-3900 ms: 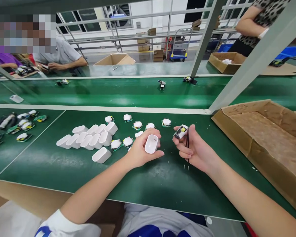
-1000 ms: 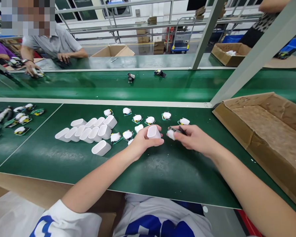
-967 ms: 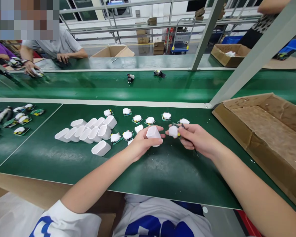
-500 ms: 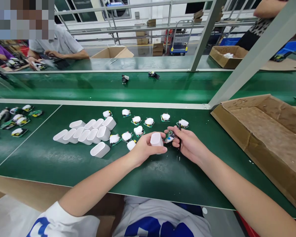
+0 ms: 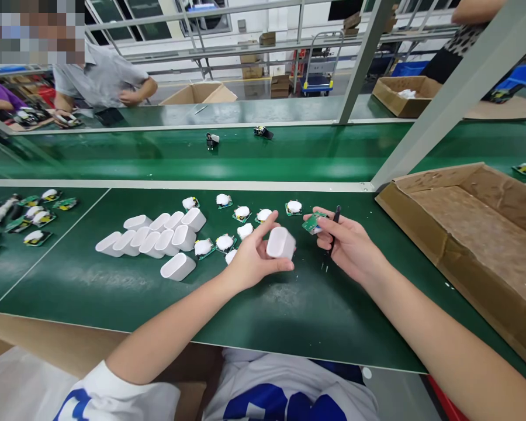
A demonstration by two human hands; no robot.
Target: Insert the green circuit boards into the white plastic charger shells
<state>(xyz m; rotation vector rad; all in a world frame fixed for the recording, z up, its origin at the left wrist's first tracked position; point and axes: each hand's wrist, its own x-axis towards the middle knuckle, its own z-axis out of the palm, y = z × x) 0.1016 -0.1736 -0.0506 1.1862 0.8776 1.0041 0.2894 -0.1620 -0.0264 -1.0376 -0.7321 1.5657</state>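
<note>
A white plastic housing [image 5: 280,243] rests in my left hand [image 5: 255,257], held between thumb and fingers above the green bench. My right hand [image 5: 348,242] pinches a small green circuit board [image 5: 314,223] and also keeps a thin black tool [image 5: 335,225] between its fingers; the tool's exact kind is unclear. Both hands are apart, the board to the right of the housing. Left of my left hand stand several more white housings [image 5: 149,241] in a cluster. Circuit boards with white parts on top [image 5: 242,213] lie scattered behind and beside my left hand.
A large cardboard tray [image 5: 473,234] occupies the right of the bench. More boards [image 5: 37,216] are piled at far left. Behind a pale rail runs a green belt [image 5: 158,155] with two small black parts. A slanted metal post [image 5: 438,111] rises at right. Co-workers sit and stand beyond.
My right hand has moved right and slightly up with the board, away from the housing. My left fingers have lifted and loosened around the housing. Items on the belt have shifted left.
</note>
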